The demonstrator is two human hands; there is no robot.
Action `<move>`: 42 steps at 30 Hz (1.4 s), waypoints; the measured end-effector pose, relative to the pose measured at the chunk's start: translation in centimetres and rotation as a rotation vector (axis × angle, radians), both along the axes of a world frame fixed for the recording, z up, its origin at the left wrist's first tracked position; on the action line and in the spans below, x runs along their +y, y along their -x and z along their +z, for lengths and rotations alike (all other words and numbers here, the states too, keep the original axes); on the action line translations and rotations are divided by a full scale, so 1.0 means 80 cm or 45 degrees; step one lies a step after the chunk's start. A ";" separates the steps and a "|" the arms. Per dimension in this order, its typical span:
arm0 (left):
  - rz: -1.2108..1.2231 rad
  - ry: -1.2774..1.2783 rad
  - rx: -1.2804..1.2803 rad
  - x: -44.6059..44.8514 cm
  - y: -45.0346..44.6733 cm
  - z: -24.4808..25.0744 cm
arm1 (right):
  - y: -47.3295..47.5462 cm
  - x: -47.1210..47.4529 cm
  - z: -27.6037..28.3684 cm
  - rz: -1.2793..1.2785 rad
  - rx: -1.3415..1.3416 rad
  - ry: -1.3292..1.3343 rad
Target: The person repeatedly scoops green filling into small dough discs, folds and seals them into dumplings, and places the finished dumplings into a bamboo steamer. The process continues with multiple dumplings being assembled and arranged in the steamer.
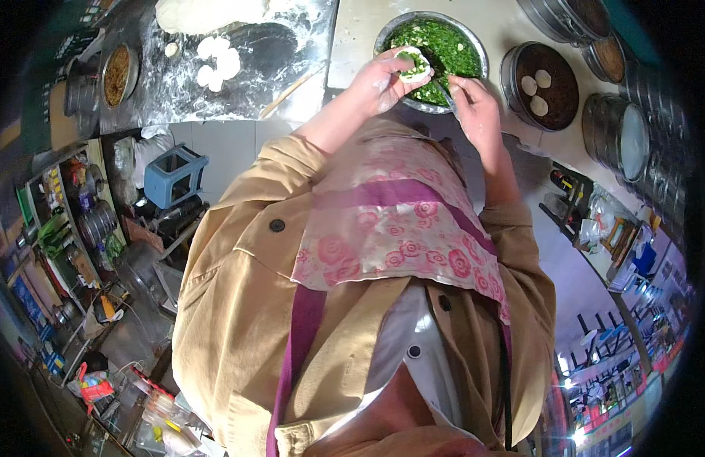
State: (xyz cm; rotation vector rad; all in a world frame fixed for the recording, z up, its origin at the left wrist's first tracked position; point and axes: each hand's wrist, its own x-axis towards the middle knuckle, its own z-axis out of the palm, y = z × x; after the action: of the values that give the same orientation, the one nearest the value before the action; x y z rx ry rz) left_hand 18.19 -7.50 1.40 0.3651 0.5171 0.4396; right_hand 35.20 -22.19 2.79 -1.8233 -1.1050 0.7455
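Observation:
My left hand (381,83) cups a round dough wrapper (425,73) with chopped green filling (411,59) on it, thumb resting over the filling. This is held above the near left part of a metal bowl (382,40) of chopped green filling (458,48) with pale bits. Over the bowl's near right rim, my right hand (476,108) grips the handle of a metal utensil (447,97), whose far end points into the bowl. The shape of that end is hard to make out.
Left of the bowl, a floured board (289,63) bears flattened dough rounds (218,63), a dough piece (171,49), a large dough mass (209,14) and a rolling pin (292,90). A bowl of brown filling (118,74) stands farther left. On the right, a steamer (549,68) holds three buns (539,105).

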 end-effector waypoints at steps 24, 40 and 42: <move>-0.428 -0.591 0.497 -0.022 -0.006 0.046 | 0.017 0.027 0.035 0.104 0.201 0.108; -0.304 -0.310 0.379 -0.039 0.002 0.036 | 0.017 0.027 0.040 0.152 0.180 0.175; -0.380 -0.493 0.517 -0.038 0.002 0.053 | 0.016 0.025 0.038 0.141 0.247 0.140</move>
State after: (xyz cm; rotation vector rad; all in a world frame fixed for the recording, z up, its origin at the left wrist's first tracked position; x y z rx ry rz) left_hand 18.05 -10.57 5.61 0.9037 0.7592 0.1700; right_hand 33.90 -20.18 5.84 -1.7481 -1.0610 1.0437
